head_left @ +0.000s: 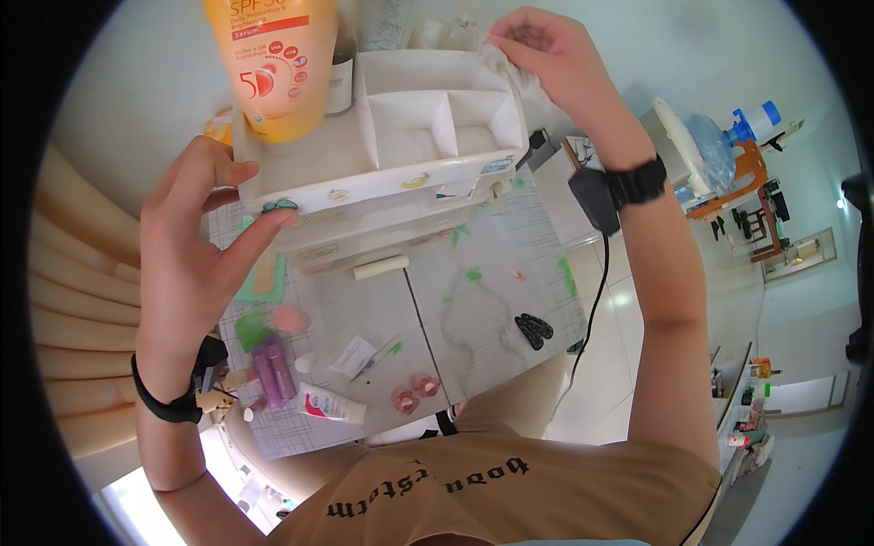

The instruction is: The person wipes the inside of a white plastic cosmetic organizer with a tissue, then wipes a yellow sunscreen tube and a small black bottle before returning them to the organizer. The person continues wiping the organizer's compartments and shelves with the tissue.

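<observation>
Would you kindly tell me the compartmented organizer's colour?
The compartmented organizer is mostly white, clearest in the head view.

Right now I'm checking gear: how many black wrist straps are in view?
2: one strap around the left wrist, the other strap around the right wrist.

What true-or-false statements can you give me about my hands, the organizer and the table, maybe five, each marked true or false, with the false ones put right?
1. The left hand grips the white organizer at its left side. True.
2. The right hand holds nothing. False: it pinches a whitish cloth or tissue.
3. The orange tube stands in the organizer's left compartment. True.
4. The black clips lie left of the white tube. False: they lie to its right.
5. The white tube lies on the table. True.
</observation>
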Demonstrator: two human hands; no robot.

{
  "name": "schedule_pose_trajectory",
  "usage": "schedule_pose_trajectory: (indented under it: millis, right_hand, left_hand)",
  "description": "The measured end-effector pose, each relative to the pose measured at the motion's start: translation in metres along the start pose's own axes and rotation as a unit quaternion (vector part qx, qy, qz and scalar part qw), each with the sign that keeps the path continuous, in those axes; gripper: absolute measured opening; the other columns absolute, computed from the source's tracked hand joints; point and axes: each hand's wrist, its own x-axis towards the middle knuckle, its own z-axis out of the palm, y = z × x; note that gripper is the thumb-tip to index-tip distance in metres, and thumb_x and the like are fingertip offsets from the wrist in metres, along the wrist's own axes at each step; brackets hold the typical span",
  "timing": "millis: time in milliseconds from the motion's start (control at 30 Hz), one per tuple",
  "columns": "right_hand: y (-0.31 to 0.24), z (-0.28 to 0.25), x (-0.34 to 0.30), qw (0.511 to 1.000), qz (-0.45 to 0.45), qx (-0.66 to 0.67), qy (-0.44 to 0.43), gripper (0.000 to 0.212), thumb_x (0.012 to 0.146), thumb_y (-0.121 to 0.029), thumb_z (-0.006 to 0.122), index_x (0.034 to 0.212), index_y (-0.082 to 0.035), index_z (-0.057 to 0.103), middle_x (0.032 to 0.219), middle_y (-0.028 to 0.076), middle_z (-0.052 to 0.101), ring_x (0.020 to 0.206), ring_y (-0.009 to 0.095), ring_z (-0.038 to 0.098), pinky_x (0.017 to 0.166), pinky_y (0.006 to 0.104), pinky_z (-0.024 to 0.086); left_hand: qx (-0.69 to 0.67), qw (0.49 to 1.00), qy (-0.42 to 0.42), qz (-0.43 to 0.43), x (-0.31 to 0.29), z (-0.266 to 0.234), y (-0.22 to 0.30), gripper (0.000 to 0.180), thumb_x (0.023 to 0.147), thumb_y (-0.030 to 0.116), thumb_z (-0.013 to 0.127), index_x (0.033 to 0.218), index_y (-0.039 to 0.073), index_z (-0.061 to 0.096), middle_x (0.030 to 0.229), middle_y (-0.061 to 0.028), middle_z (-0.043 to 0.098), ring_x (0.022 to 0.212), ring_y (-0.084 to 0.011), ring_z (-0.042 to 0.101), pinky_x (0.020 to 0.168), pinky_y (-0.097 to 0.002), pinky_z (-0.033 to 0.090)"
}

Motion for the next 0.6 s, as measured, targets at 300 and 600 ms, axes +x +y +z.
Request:
schedule_pose_trajectory:
  millis: [300, 600]
  right_hand:
    - [-0.014, 0.001, -0.046, 0.998, 0.023, -0.047, 0.026, 0.010, 0.104, -0.002, 0.081, 0.112, 0.001, 0.076, 0.106, 0.002, 0.077, 0.093, 0.008, 0.071, 0.083, 0.0257, 0.057]
    - [-0.043, 0.005, -0.121, 0.999, -0.003, -0.004, -0.048, 0.006, 0.104, -0.001, 0.080, 0.107, 0.001, 0.076, 0.104, 0.003, 0.077, 0.091, 0.009, 0.071, 0.083, 0.0258, 0.058]
  left_hand:
    - [-0.003, 1.000, 0.009, -0.012, -0.002, 0.002, 0.000, 0.043, 0.086, 0.006, 0.097, 0.110, -0.001, 0.062, 0.111, -0.0099, 0.070, 0.112, -0.0257, 0.077, 0.091, -0.0384, 0.065]
    - [-0.007, 1.000, 0.015, -0.008, -0.002, 0.003, -0.001, 0.043, 0.086, 0.005, 0.097, 0.111, -0.001, 0.062, 0.112, -0.0102, 0.071, 0.113, -0.0261, 0.077, 0.090, -0.0382, 0.066]
